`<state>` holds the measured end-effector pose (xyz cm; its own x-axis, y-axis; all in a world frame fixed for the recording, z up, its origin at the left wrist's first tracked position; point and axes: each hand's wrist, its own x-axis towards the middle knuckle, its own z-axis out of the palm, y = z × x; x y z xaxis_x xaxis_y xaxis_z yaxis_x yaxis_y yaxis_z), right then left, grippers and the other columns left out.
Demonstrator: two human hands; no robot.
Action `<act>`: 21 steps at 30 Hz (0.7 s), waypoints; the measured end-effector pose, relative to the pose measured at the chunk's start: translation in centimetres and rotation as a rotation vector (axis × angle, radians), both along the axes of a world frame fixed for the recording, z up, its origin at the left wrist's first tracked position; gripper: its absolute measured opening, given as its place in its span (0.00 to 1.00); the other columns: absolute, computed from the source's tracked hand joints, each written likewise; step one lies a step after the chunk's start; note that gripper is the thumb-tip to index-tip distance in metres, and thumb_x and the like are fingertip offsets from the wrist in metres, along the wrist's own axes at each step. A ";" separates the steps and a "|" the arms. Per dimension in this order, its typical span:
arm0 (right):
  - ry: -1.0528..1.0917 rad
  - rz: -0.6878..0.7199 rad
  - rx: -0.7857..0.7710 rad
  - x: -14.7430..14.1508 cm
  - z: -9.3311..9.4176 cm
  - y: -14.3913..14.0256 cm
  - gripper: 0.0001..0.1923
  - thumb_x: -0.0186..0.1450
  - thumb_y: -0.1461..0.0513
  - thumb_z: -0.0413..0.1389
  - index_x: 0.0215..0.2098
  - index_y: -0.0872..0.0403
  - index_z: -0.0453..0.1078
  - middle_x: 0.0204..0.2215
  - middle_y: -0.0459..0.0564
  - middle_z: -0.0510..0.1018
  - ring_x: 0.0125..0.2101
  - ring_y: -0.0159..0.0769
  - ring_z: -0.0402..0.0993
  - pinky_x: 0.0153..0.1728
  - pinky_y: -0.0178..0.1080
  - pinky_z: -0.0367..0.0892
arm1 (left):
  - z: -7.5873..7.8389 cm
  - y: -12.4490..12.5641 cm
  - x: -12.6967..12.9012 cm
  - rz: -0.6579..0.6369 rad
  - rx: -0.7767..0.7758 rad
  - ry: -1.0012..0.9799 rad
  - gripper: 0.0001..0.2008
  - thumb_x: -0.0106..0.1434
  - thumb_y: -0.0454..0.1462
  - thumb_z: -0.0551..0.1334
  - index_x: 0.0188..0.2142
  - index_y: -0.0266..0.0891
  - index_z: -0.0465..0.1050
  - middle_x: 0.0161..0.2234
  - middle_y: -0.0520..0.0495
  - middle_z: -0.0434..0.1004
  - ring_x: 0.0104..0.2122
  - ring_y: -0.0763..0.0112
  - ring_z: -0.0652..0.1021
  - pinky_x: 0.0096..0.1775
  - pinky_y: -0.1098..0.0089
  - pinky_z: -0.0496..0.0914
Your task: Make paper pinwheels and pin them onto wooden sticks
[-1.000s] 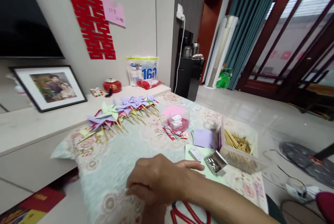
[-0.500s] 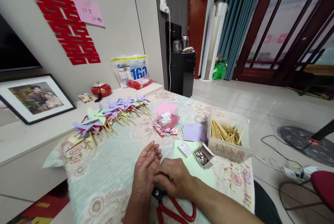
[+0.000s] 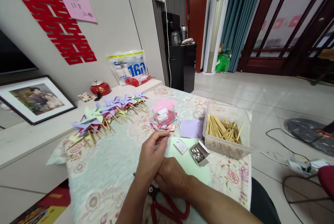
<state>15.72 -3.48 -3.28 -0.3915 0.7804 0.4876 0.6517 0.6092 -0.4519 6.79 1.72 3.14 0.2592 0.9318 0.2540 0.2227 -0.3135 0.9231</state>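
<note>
From the head camera, both hands sit close together near the front of the bench (image 3: 109,168), which wears a pale cloth with pink flowers. The left hand (image 3: 151,156) is lifted a bit, with its fingers curled and the tips pinched near each other. I cannot tell if something small is held between them. The right hand (image 3: 172,180) lies low, pressed against the left hand, with its fingers bent under. I cannot tell what it grips, because the fingers hide it.

Right below the two hands lie the red-handled scissors (image 3: 167,206), flat on the cloth, with the handle loops pointing toward the person. The right hand covers the dark joint end of the scissors.

Just past the hands lies a pale green paper sheet (image 3: 193,163). On it rest a small white flat box (image 3: 180,146) and a small open box of shiny metal pins (image 3: 198,152), side by side. Behind them is a purple paper square (image 3: 191,128). To its left stands a clear round plastic tub (image 3: 164,115) on a stack of bright patterned papers. On the right side is a clear plastic box of thin wooden sticks (image 3: 225,135).

Far on the left, a row of paper pinwheels on sticks (image 3: 106,114) lies across the cloth, purple, green and red.
</note>
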 end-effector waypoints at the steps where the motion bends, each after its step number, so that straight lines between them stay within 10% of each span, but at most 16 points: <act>1: 0.007 -0.020 0.002 0.1 -0.1 0.1 0.07 0.63 0.66 0.54 0.30 0.53 0.74 0.26 0.51 0.80 0.24 0.40 0.71 0.25 0.39 0.64 | 0.4 0.5 1.0 -0.070 0.074 0.132 0.08 0.64 0.35 0.60 0.40 0.41 0.78 0.41 0.46 0.82 0.43 0.63 0.79 0.47 0.64 0.71; 9: 0.131 -0.159 -0.052 0.6 -0.8 0.8 0.10 0.59 0.67 0.54 0.36 0.58 0.77 0.33 0.58 0.85 0.29 0.45 0.78 0.30 0.40 0.69 | 0.2 4.3 7.0 -0.436 0.329 0.899 0.15 0.65 0.29 0.56 0.50 0.35 0.73 0.51 0.37 0.77 0.52 0.56 0.75 0.53 0.60 0.68; 21: 0.170 -0.157 -0.131 0.5 -0.1 0.7 0.13 0.58 0.69 0.54 0.39 0.59 0.78 0.37 0.61 0.85 0.34 0.51 0.81 0.33 0.43 0.72 | -1.6 5.8 8.7 -0.661 0.424 1.042 0.17 0.63 0.29 0.57 0.52 0.37 0.65 0.51 0.37 0.72 0.53 0.57 0.72 0.53 0.60 0.66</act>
